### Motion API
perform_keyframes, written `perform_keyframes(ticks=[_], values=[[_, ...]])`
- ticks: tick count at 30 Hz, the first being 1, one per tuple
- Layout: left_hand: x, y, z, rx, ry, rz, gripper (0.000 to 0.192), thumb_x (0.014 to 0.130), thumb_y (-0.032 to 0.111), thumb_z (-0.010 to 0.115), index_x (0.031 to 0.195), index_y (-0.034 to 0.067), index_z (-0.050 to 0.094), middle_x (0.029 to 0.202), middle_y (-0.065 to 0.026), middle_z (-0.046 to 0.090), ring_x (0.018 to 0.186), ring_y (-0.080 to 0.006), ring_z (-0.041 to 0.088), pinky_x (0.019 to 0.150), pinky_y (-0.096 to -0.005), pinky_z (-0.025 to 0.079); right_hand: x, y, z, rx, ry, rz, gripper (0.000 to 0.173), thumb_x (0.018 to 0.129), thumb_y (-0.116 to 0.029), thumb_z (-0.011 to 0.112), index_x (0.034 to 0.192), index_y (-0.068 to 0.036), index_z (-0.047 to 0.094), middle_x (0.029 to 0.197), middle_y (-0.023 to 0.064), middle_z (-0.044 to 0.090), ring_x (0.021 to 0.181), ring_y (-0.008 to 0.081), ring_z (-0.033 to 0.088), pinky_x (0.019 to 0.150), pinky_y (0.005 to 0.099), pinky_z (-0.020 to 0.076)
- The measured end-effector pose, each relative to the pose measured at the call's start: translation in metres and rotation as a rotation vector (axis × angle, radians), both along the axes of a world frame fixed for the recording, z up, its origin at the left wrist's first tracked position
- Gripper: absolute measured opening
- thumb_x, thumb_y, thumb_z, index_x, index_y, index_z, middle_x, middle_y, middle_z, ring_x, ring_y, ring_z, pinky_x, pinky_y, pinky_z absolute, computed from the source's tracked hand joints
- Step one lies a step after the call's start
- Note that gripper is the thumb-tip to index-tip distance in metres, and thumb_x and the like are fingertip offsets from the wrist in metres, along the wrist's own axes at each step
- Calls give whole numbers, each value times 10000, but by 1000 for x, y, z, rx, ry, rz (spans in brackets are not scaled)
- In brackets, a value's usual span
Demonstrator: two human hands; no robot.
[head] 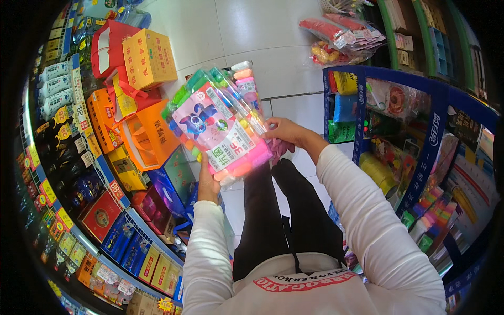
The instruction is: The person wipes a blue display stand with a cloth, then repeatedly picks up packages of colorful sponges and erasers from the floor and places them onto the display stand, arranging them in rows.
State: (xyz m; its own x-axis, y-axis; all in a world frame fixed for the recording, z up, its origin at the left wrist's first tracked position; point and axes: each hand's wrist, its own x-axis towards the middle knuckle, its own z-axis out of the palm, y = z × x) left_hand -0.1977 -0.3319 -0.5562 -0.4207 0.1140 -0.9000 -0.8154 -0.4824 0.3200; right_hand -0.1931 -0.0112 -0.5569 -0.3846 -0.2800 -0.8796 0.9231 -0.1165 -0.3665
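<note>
A clear plastic pack of coloured modelling clay (pixel 219 124) with a pink printed card lies in front of me, above my legs. At least one more clay pack (pixel 248 84) shows behind it at the far right. My left hand (pixel 208 179) grips the near left corner, thumb on top and fingers hidden underneath. At the right edge, the thumb and forefinger of my right hand (pixel 285 134) pinch the clear wrapping. A crumpled purple-pink item (pixel 280 149), its kind unclear, hangs by the lower fingers of that hand.
Shelves of packaged goods (pixel 114 189) line the left, with orange gift boxes (pixel 151 136) and a yellow carton (pixel 149 59) beside them. A blue-framed rack (pixel 405 75) holding stationery and clay stands on the right. Bagged red goods (pixel 342 31) lie near the tiled floor (pixel 252 31).
</note>
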Motion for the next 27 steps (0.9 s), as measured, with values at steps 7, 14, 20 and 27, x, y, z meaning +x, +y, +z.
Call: perform_keyframes(ticks=[7,14,20,27], values=[[17,-14,33,-5,42,18,549,1022,417,612,1404,36,510,1343,-127,624,1202,-298,631,1004,-464,536,39,-29,37,-85,259,-292,343,890,-25,725,1186,-42,552,1002,88,690,793,197,684,667,340,569],[19,-34,134,-129,428,-283,653,998,481,623,1424,6,483,1352,-106,624,1175,-246,653,995,-403,545,59,-3,176,-143,356,-254,736,897,-81,739,1532,-58,368,1406,126,561,1271,195,548,1074,355,453],[-1,-3,245,-100,625,-410,741,790,468,871,1316,63,544,1144,-16,613,1043,-149,604,932,-329,510,56,27,280,-20,356,-260,685,895,-237,743,1471,-18,444,1332,53,597,1177,121,571,998,289,464],[-39,21,325,13,723,-675,600,817,252,804,1319,64,535,1111,-24,602,1019,-152,606,916,-328,516,89,40,359,195,548,-291,525,874,-171,755,1327,-30,529,1025,2,658,874,62,639,716,223,527]])
